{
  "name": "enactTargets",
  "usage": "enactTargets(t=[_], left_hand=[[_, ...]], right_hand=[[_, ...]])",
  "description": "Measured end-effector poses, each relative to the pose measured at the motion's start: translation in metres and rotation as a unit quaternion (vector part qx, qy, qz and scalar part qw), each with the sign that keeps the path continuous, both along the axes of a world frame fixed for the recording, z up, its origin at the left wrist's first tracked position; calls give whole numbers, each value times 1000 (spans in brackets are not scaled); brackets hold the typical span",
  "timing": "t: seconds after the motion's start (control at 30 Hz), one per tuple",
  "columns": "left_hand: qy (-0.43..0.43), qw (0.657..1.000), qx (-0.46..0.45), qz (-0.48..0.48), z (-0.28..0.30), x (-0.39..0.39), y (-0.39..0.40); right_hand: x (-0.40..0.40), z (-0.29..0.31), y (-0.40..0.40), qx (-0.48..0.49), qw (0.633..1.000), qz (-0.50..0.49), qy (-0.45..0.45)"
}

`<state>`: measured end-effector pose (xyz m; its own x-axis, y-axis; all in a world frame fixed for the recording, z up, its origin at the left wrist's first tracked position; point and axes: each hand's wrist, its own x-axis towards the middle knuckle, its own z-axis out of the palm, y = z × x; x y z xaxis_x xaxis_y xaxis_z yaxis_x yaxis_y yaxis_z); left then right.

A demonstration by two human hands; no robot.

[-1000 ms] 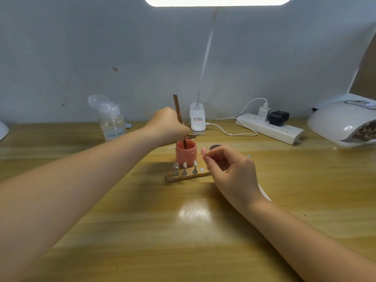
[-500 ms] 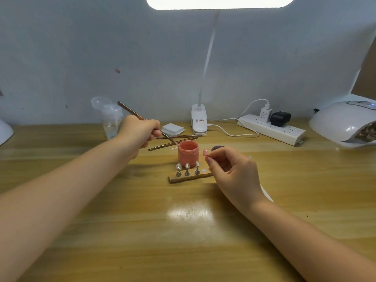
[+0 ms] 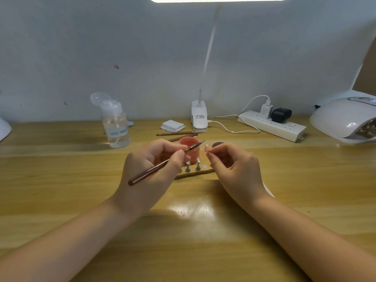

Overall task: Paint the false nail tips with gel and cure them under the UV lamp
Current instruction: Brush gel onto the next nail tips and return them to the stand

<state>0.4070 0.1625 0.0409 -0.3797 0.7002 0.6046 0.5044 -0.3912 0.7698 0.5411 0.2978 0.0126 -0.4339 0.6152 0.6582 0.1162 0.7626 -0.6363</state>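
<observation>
Left hand [image 3: 150, 171] grips the brush [image 3: 162, 164], bristles seemingly just short of the nail tip [image 3: 207, 148] pinched by the right hand [image 3: 234, 169].

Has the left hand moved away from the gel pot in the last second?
Yes. The left hand, gripping the brush, has left the pink gel pot and come nearer the camera, its tip now pointing at the nail tip pinched by the right hand.

A single head-worn view looks forward and down over the wooden table [image 3: 61, 200] — forearms enter from the near edge, the wall [image 3: 101, 47] closes the far side, close in.
</observation>
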Motion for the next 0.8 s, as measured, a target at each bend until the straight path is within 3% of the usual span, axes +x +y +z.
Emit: enactTargets(t=[0.23,0.8], left_hand=[[60,998,-6,15,-2,6,1],[66,997,-6,35,0,9,-1]], right_hand=[[0,1,-1,-4,1000,2,0],[0,0,0,9,1000,4,6]])
